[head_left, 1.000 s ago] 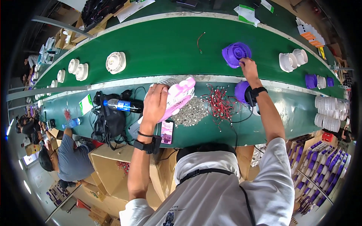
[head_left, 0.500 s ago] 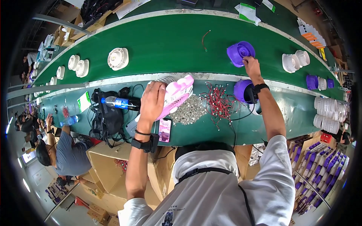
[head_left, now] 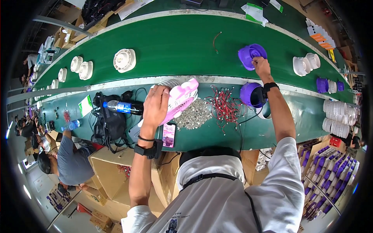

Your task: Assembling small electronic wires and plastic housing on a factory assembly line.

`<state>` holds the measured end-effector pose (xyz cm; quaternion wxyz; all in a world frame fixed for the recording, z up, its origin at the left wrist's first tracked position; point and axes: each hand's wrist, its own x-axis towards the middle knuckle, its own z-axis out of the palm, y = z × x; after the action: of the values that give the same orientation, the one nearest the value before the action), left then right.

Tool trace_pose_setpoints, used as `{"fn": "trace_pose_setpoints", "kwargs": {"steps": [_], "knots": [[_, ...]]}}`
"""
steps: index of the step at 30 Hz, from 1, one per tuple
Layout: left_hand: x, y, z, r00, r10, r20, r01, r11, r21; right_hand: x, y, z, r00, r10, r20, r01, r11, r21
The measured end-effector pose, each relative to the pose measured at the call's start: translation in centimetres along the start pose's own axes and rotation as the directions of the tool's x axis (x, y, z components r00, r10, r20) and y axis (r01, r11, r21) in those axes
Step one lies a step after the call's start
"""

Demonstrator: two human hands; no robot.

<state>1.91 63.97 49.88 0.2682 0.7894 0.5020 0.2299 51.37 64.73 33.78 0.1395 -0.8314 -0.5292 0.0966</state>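
Observation:
My right hand (head_left: 262,67) reaches over the green conveyor belt, its fingers closed on the near rim of a purple round plastic housing (head_left: 248,53). Below that wrist, on the table, another purple housing (head_left: 246,94) lies with its opening toward the right. My left hand (head_left: 156,102) is wrapped over the top of a pink and white fan (head_left: 182,100), its thumb side toward the grille. Between my arms lie a heap of small metallic parts (head_left: 196,115) and a tangle of red and black wires (head_left: 226,106). A lit phone (head_left: 168,136) rests near the left wrist.
White housings (head_left: 124,60) sit on the belt at the left, others (head_left: 301,66) at the right. Stacked white parts (head_left: 336,118) stand at the table's right end. A dark bottle (head_left: 125,107) and black bag (head_left: 110,122) lie leftward. A co-worker (head_left: 72,163) sits at far left.
The belt's housings and loose red wire have shifted slightly right. My right hand has moved right along with the purple housing. My left hand stays on the fan.

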Motion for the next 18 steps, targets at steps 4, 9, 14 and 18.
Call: {"fn": "trace_pose_setpoints", "kwargs": {"steps": [4,9,14,18], "knots": [[0.1,0.0,-0.1,1.000,-0.018,0.008,0.018,1.000,-0.008,1.2,0.1,0.3,0.999,0.030,0.030,-0.031,0.999,0.012],[0.2,0.2,-0.1,1.000,-0.021,0.012,0.021,1.000,-0.006,3.7,0.3,0.9,0.991,0.100,0.090,-0.101,0.995,0.009],[0.2,0.4,0.0,0.999,-0.036,0.013,0.036,0.999,0.000,4.9,-0.1,0.9,0.980,0.197,-0.007,-0.197,0.979,-0.058],[0.1,0.4,-0.2,0.999,-0.046,0.015,0.045,0.999,0.008,4.9,-0.9,-0.7,0.958,0.278,0.073,-0.275,0.960,-0.045]]}}
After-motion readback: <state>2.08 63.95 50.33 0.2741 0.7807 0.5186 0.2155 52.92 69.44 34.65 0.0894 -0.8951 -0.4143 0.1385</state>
